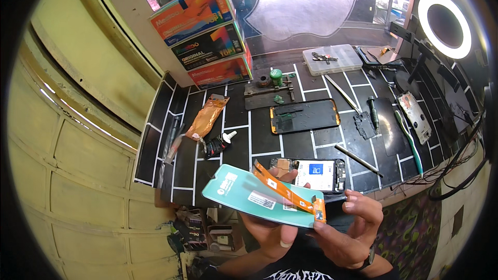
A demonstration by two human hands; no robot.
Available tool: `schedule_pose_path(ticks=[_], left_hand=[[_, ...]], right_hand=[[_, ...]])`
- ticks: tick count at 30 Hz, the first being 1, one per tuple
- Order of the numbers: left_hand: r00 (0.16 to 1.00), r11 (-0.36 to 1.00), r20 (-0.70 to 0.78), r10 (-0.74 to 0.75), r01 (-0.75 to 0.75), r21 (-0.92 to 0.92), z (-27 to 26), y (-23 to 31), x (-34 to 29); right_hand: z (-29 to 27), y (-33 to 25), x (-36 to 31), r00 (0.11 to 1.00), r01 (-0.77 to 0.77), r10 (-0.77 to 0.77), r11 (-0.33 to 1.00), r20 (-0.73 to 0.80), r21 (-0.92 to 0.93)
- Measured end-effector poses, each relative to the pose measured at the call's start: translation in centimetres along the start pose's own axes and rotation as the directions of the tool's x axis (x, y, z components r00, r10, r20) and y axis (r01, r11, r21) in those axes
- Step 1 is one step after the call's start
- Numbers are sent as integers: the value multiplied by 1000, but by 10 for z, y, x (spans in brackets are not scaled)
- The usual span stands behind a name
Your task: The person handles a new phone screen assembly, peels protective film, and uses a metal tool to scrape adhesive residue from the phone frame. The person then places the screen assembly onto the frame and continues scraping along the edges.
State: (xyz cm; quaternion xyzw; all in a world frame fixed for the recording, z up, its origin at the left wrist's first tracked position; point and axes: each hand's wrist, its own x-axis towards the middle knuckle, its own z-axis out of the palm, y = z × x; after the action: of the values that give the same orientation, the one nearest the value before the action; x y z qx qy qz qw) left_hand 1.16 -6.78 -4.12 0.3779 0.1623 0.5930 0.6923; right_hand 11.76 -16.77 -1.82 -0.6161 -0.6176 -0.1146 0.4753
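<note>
A phone screen [228,192] with a pale green backing is tilted in front of me, its back facing up. My left hand [272,236] grips it from below, with fingertips showing behind the far edge. An orange flex cable [285,193] arches over the backing and ends in a connector at the right end. At that right corner, my right hand [350,236] holds the screen's edge with the thumb beside the connector, its other fingers bent. Just beyond the screen, an opened phone body [340,173] with a white battery lies at the table's near edge, partly covered.
On the black tiled table [238,148] lie a black back cover [304,116], tweezers [342,93], a screwdriver [373,114], a metal rod [359,160] and a toothbrush [410,142]. Stacked boxes [207,46] stand far left; a ring light [444,25] glows far right, above cables.
</note>
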Motion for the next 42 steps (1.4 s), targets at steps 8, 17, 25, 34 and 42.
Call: schedule_pose_path(ticks=[8,17,25,34,42], left_hand=[[998,998,12,63,-63,3,-5,-10,-4],[906,795,392,159,-353,493,-20,-3,11],[896,780,428,119,-351,518,-34,-11,15],[825,359,366,430,-528,770,-18,-29,9],[939,809,238,247,-336,483,-33,-22,-11]], right_hand=[[3,7,-8,990,-103,102,995,-98,-9],[7,39,-18,977,-135,127,990,-172,-37],[-5,24,-11,995,-30,34,999,-98,42],[-3,-8,19,984,169,-170,985,60,33],[-2,-8,28,979,190,-197,975,55,111]])
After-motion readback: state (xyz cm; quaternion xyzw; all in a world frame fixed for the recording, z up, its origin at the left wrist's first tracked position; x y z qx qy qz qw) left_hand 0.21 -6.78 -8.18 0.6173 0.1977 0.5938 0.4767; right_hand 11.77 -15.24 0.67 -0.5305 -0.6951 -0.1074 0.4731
